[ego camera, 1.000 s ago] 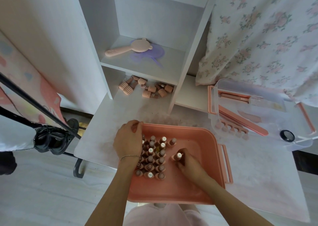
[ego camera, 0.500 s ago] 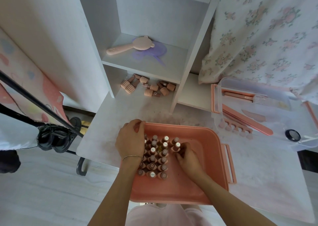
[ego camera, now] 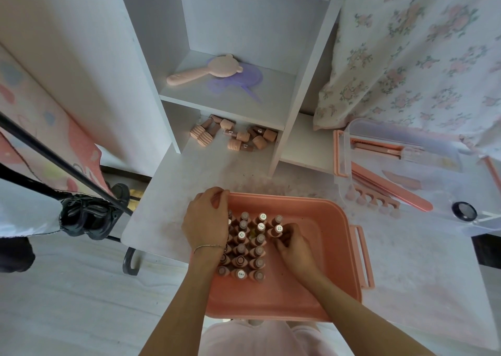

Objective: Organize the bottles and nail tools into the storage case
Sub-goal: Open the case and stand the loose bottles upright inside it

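Right hand [ego camera: 294,243] pinching an upright bottle [ego camera: 277,231] at the right edge of the block of bottles [ego camera: 245,244] in the pink case [ego camera: 320,296].

Fingers curled round the bottle's body, cap up, long axis vertical. It stands just beside the block's right column, at the far end. Left hand [ego camera: 207,217] grips the case's far-left rim, fingers curled over it, steadying. Loose bottles [ego camera: 235,137] lie on their sides under the shelf at the counter's far edge, ahead of both hands, nearer the left. Nail tools [ego camera: 390,190] sit in the clear tray [ego camera: 349,138] at the counter's right edge, nearer the right hand.
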`<action>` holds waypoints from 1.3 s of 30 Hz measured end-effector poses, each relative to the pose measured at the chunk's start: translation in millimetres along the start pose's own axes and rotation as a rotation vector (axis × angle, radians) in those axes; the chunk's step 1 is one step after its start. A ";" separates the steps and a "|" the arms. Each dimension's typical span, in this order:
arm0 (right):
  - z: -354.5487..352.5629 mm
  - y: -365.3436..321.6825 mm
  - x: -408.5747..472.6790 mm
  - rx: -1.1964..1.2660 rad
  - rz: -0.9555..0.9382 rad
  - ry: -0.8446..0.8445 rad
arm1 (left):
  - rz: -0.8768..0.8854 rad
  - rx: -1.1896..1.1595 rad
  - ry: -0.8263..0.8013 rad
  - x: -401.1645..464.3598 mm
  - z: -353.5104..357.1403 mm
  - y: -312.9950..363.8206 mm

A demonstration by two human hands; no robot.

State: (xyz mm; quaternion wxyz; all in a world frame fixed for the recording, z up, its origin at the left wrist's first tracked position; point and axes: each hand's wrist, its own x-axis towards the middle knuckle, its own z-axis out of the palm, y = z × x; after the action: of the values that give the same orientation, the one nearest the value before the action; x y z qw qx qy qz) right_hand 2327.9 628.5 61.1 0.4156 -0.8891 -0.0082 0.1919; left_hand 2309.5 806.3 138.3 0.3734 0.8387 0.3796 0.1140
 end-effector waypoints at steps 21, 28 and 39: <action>-37.7 -14.5 -20.8 -0.113 -0.064 0.024 | 0.012 0.007 -0.030 -0.4 -1.3 -0.1; -71.0 -70.2 -22.2 -0.096 -0.276 0.117 | 0.031 -0.176 -0.279 9.6 -17.8 -5.9; -20.5 -156.3 60.2 -0.222 -0.379 -0.110 | 0.060 -0.257 -0.173 55.3 -21.7 -26.5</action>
State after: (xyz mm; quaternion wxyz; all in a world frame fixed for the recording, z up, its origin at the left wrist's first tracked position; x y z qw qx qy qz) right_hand 2413.4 726.2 168.8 0.3428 -0.9001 -0.2186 0.1564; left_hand 2322.6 869.4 129.4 0.5053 0.8018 0.3028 0.1000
